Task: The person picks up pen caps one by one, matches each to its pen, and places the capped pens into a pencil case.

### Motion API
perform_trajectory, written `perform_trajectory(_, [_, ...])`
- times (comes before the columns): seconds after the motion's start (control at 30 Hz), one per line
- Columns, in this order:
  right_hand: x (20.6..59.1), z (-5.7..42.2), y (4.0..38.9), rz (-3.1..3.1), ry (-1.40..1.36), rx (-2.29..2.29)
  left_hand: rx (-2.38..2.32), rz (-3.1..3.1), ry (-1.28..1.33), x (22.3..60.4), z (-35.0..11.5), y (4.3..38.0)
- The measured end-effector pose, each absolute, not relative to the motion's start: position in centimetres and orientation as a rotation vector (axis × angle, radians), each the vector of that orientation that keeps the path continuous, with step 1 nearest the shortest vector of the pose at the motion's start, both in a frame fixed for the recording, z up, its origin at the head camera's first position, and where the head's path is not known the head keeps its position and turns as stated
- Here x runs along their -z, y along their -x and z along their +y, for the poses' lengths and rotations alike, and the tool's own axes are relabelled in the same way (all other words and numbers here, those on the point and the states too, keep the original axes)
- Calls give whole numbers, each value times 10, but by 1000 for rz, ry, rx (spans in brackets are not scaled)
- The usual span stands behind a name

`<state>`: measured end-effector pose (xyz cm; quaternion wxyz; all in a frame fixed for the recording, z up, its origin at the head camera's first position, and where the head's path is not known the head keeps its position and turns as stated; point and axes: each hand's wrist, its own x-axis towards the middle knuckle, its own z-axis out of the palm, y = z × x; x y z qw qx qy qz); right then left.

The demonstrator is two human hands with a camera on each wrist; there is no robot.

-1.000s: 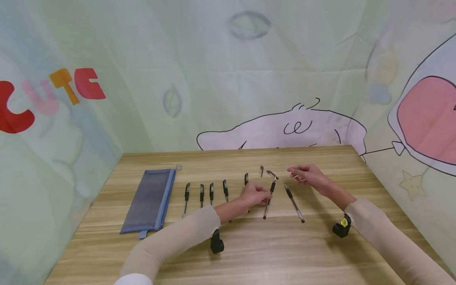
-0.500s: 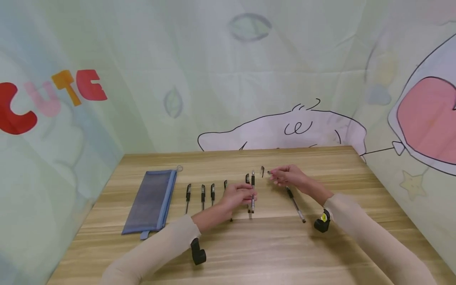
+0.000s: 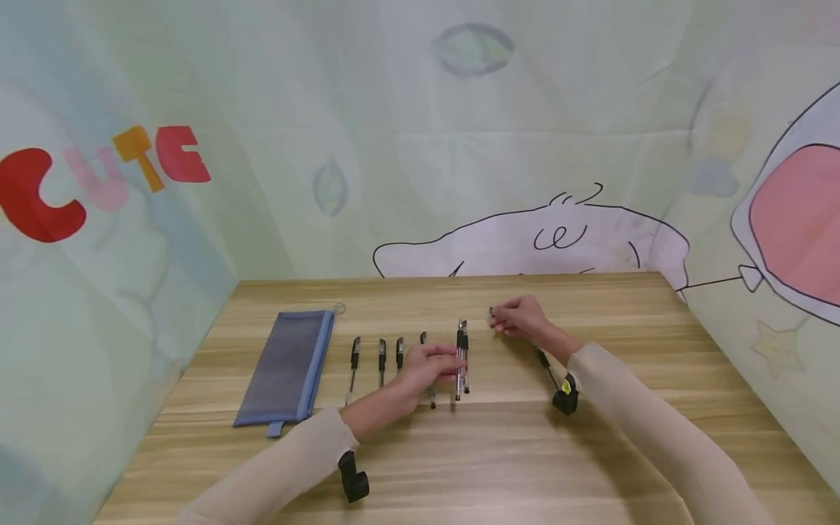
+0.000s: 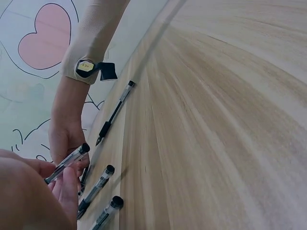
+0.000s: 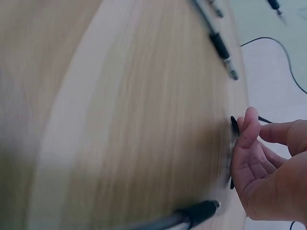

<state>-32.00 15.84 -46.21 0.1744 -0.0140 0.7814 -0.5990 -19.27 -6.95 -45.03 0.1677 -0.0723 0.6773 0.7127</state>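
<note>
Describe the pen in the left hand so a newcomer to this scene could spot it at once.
Find the wood-grain table, then the left hand, to the right of the blue mesh zip pouch. It pinches a clear-barrelled, black-ended gel pen. Unlike the neighbouring pens, which lie on the table, this one is held above it.

The pens look like clear, glossy plastic with matt black grips; the pouch is mesh cloth. The surface is smooth, wood-grained, with a faint sheen; the sleeves are matt knit cloth, the backdrop creased fabric.
</note>
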Motion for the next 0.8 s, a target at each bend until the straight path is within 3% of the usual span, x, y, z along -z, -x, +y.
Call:
perform_trajectory(0.6, [466,149,333,2727,362,1106,-2028,1928,176,454,-71,188])
perform_trajectory(0.8, [468,148,332,2708,356,1147,-2037,1915,169,454,-69,189])
